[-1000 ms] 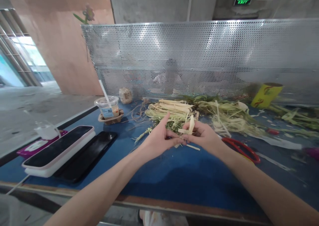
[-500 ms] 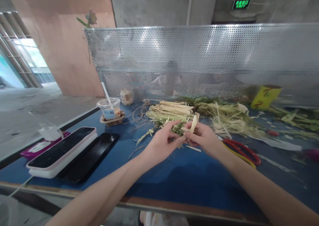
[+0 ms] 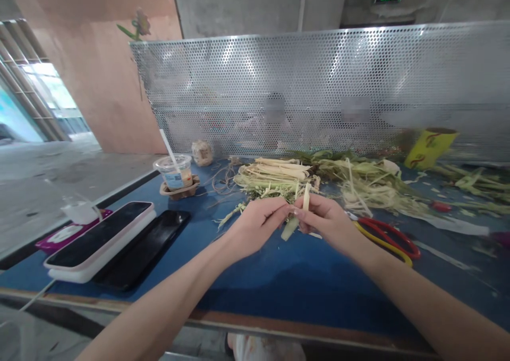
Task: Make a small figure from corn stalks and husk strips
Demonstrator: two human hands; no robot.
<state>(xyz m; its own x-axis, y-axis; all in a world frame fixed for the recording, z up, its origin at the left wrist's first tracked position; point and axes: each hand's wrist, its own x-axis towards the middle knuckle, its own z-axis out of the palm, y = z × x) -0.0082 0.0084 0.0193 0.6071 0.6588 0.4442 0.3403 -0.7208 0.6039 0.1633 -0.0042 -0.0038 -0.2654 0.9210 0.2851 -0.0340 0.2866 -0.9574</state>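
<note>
My left hand point(image 3: 258, 220) and my right hand point(image 3: 324, 216) meet fingertip to fingertip over the blue table point(image 3: 287, 292). Between them is a pale corn husk strip point(image 3: 306, 195). One end stands up from my right fingers, and a wider greenish piece hangs below the fingertips. Both hands are closed in a pinch; the exact spot they grip is partly hidden. Right behind them lies a pile of pale, flattened husks point(image 3: 274, 171). Scissors point(image 3: 392, 236) with red and yellow handles rest beside my right wrist, their blades mostly covered by it.
Loose green husks point(image 3: 370, 183) and a yellow roll point(image 3: 430, 147) are at the back right. To the left stand a drink cup point(image 3: 175, 171) with a straw, a black phone point(image 3: 143, 249) and a pink-edged phone point(image 3: 101, 236). A perforated metal screen point(image 3: 223, 95) closes off the far edge.
My left fingers have closed in against my right fingertips. The husk's upper end now points more upright, and a wide greenish piece shows below the hands. The view has shifted slightly.
</note>
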